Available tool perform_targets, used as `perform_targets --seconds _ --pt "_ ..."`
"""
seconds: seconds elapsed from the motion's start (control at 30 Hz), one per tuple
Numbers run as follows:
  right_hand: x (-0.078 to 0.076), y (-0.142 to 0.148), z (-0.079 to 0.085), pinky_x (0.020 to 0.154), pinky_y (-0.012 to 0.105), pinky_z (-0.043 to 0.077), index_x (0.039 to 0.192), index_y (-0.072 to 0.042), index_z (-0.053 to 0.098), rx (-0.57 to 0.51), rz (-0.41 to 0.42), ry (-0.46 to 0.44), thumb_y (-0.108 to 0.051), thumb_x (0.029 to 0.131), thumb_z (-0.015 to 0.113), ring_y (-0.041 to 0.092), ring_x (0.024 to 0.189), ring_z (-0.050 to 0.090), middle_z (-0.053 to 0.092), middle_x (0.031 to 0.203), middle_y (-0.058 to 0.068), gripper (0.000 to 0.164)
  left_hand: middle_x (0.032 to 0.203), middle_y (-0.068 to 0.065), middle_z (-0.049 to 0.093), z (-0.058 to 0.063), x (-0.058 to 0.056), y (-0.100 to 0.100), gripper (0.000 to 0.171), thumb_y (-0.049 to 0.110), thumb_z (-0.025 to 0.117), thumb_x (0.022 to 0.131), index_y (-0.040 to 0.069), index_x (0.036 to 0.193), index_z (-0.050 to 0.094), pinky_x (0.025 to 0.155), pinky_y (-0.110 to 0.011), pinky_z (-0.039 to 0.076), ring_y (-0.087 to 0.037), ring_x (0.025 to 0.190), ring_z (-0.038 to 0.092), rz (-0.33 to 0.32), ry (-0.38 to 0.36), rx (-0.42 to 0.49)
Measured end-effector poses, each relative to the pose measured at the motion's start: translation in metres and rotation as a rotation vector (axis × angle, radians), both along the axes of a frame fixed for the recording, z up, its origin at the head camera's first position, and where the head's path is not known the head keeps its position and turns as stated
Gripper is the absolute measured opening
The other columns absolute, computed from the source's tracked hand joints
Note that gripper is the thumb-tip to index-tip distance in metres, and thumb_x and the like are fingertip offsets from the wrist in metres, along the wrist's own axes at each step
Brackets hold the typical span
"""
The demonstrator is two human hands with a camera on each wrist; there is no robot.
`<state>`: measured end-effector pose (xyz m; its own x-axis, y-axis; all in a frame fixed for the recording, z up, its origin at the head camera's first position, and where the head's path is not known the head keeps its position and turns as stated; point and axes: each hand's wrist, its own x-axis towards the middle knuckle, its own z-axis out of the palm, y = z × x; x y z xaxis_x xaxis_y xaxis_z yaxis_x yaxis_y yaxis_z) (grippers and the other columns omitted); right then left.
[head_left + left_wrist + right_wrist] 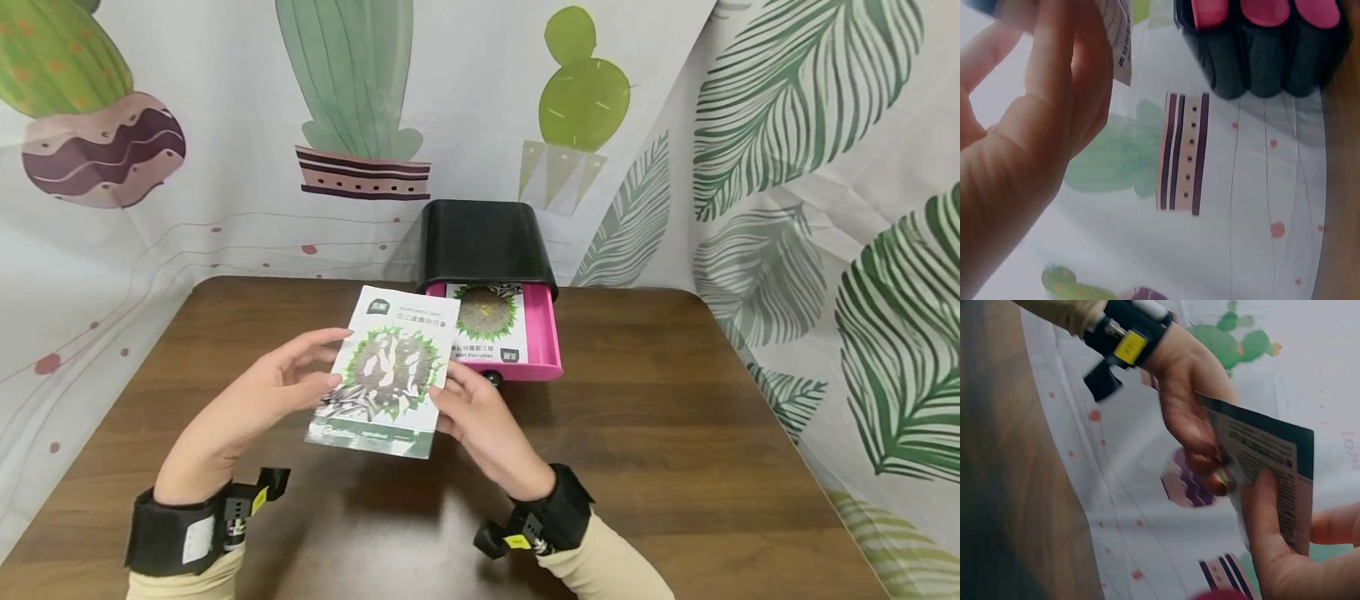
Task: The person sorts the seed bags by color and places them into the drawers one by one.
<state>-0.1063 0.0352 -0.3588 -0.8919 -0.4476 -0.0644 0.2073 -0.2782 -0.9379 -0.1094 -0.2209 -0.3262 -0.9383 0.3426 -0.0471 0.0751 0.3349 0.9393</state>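
Note:
A white and green seed packet (392,367) with a sunflower head printed on it is held up above the table, tilted. My left hand (273,385) pinches its left edge, thumb in front. My right hand (483,421) grips the right edge with the thumb on the printed face. In the right wrist view the right fingers (1264,515) lie across the packet's text-covered back. Behind it, a second sunflower seed packet (491,321) lies in the pulled-out pink drawer (543,333) of a black cabinet (483,242).
The cabinet stands at the back of the brown wooden table (637,467), against a white cloth (480,100) printed with cacti and leaves. Its drawers are stacked, as the left wrist view shows. A small dark knob (493,377) sits on the open drawer's front.

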Motion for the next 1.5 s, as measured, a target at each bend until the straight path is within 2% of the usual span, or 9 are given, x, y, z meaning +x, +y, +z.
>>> perform_targets --seconds 0.13,0.27,0.5,0.63,0.77,0.87,1.0,1.2,1.5 --pt "-0.004 0.026 -0.001 0.081 0.025 0.055 0.137 0.004 0.041 0.029 -0.022 -0.007 -0.004 0.098 0.044 0.008 0.092 0.064 0.062 0.116 0.013 0.040 0.126 -0.024 0.055 -0.005 -0.003 0.014 0.050 0.019 0.057 0.096 0.007 0.141 0.040 0.076 -0.031 0.057 -0.012 0.091 0.066 -0.078 -0.034 0.004" --pt "-0.006 0.046 -0.001 0.081 0.024 0.054 0.134 0.007 0.042 0.029 -0.038 -0.012 -0.006 0.099 0.044 0.007 0.092 0.064 0.062 0.110 0.004 0.038 0.120 -0.023 0.060 -0.009 -0.008 0.029 0.049 0.016 0.058 0.094 0.005 0.139 0.043 0.077 -0.032 0.057 -0.012 0.087 0.066 -0.149 -0.073 -0.003" --pt "-0.016 0.066 0.007 0.067 0.016 0.048 0.135 0.008 0.040 0.075 -0.169 -0.043 -0.009 0.097 0.050 0.004 0.075 0.057 0.060 0.097 0.000 0.043 0.092 -0.009 0.071 -0.006 -0.022 0.057 0.050 0.018 0.062 0.092 0.007 0.138 0.048 0.084 -0.035 0.054 -0.016 0.079 0.069 -0.125 -0.119 -0.078" --pt "-0.024 0.074 0.012 0.068 0.015 0.047 0.143 0.003 0.032 0.126 -0.220 -0.047 -0.007 0.096 0.052 0.005 0.078 0.054 0.059 0.109 0.005 0.052 0.090 -0.009 0.072 -0.006 -0.034 0.071 0.049 0.020 0.063 0.091 0.009 0.137 0.050 0.091 -0.038 0.051 -0.016 0.077 0.070 -0.100 -0.108 -0.090" --pt "-0.036 0.078 0.012 0.077 0.018 0.052 0.144 0.003 0.030 0.187 -0.226 -0.022 -0.005 0.095 0.052 0.006 0.094 0.059 0.051 0.136 0.016 0.054 0.084 -0.011 0.072 -0.009 -0.045 0.080 0.051 0.021 0.066 0.090 0.009 0.136 0.050 0.090 -0.039 0.052 -0.017 0.075 0.069 -0.090 -0.097 -0.098" --pt "-0.045 0.079 0.012 0.079 0.021 0.054 0.144 0.003 0.031 0.278 -0.247 -0.005 -0.005 0.093 0.054 0.008 0.098 0.060 0.049 0.140 0.018 0.056 0.082 -0.010 0.069 -0.010 -0.052 0.085 0.052 0.021 0.067 0.089 0.006 0.136 0.050 0.086 -0.038 0.054 -0.016 0.073 0.068 -0.082 -0.089 -0.100" --pt "-0.053 0.082 0.016 0.086 0.028 0.054 0.139 0.001 0.042 0.453 -0.263 0.042 -0.008 0.092 0.056 0.014 0.102 0.059 0.054 0.134 0.016 0.049 0.085 -0.009 0.062 -0.009 -0.060 0.092 0.051 0.021 0.068 0.088 0.004 0.133 0.053 0.074 -0.031 0.053 -0.014 0.073 0.062 -0.055 -0.030 -0.154" --pt "-0.065 0.086 0.021 0.096 0.037 0.049 0.123 -0.004 0.062 0.696 -0.320 0.159 -0.016 0.091 0.059 0.023 0.115 0.056 0.059 0.130 0.012 0.034 0.088 -0.010 0.056 -0.004 -0.070 0.107 0.049 0.023 0.069 0.086 0.001 0.129 0.057 0.061 -0.025 0.042 -0.018 0.075 0.052 -0.012 0.166 -0.382" --pt "-0.074 0.073 0.015 0.111 0.046 0.035 0.108 0.007 0.068 1.004 -0.331 0.454 -0.013 0.088 0.059 0.036 0.135 0.041 0.044 0.143 0.023 0.029 0.113 -0.023 0.062 -0.009 -0.070 0.122 0.042 0.013 0.066 0.087 -0.006 0.124 0.059 0.081 -0.039 0.052 -0.027 0.091 0.062 0.074 0.280 -0.503"
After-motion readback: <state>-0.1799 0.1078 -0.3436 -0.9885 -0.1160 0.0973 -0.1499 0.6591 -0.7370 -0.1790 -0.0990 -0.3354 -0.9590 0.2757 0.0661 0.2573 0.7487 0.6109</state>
